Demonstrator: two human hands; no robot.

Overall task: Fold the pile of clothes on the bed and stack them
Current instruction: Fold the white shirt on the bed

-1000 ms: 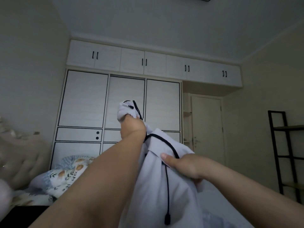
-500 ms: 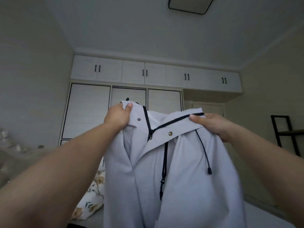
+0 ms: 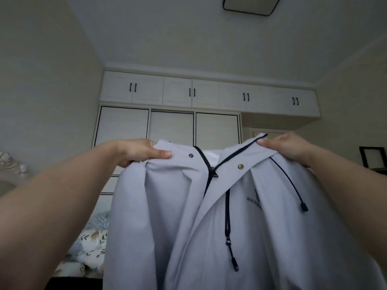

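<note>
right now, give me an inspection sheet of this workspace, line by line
surface: bed hidden behind the jacket; only floral bedding shows at lower left
job's things: light grey zip jacket held up in the air, unfolded, zipper part open at the collar
clutter: nothing seen
grippers: left hand and right hand each grip one side of the collar
cables: nothing seen; a black drawcord hangs from the jacket
surroundings: white wardrobe, ceiling light, dark shelf at right

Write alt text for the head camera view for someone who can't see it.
Two hands, left hand and right hand, hold up a pale grey zip jacket by its collar, front facing the camera. White wardrobes stand behind, floral bedding lower left.
</note>
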